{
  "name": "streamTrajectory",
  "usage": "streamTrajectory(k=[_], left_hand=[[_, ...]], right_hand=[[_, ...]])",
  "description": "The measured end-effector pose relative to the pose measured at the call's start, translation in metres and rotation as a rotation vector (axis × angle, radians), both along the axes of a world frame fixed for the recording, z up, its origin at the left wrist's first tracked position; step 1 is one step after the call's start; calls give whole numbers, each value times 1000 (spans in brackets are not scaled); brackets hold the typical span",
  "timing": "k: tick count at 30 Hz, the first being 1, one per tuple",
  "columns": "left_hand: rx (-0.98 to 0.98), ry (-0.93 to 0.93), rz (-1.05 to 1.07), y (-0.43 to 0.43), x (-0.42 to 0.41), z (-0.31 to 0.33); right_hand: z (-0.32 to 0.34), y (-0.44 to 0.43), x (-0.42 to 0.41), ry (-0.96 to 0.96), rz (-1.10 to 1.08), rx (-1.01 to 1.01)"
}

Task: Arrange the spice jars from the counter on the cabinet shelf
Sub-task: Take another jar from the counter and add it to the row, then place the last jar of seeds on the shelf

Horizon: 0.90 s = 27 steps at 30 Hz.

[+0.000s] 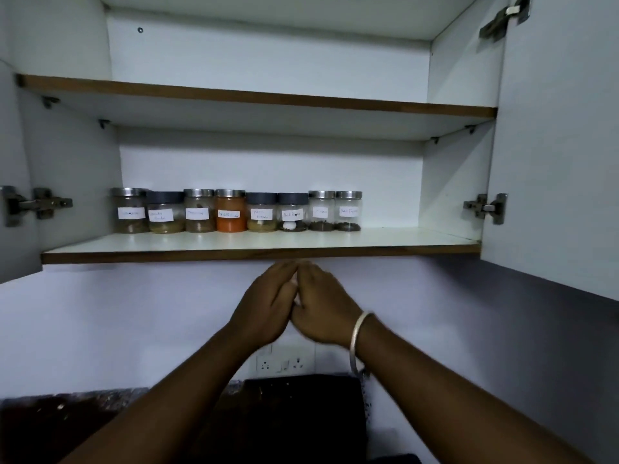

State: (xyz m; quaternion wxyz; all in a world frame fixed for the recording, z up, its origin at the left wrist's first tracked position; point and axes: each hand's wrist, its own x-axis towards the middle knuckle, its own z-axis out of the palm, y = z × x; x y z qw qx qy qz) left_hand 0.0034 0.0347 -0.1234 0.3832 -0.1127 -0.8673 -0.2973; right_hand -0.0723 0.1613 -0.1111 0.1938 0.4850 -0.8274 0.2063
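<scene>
Several labelled spice jars stand in one row at the back of the lower cabinet shelf (385, 241), from a steel-lidded jar (130, 211) at the left to another (348, 212) at the right. An orange-filled jar (230, 212) stands mid-row. Just below the shelf's front edge, my left hand (264, 304) and my right hand (323, 304) are raised together, palms touching and fingers straight. Neither hand holds anything. A metal bangle circles my right wrist.
The upper shelf (268, 97) holds nothing visible. Both cabinet doors stand open, with the right door (552, 145) swung toward me. A wall socket panel (284, 361) and a dark appliance (301, 416) sit below on the dark counter (67, 413).
</scene>
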Motion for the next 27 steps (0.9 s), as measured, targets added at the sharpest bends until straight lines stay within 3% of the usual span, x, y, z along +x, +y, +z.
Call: streamTrajectory(k=[4, 8, 11, 15, 18, 23, 27], left_hand=[[157, 14, 68, 1, 95, -78], [198, -92, 130, -9, 185, -160], [334, -173, 242, -30, 239, -227], [505, -266, 518, -69, 310, -316], [544, -484, 646, -91, 345, -361], [538, -850, 658, -95, 360, -397], [582, -921, 617, -94, 344, -408]], right_hand=[[-85, -5, 91, -143, 280, -116], [-186, -26, 167, -345, 455, -188], [-255, -45, 204, -575, 512, -52], [-339, -79, 239, -618, 463, 198], [-381, -107, 255, -758, 375, 285], [-430, -140, 277, -752, 258, 479], [-451, -157, 285, -801, 228, 510]])
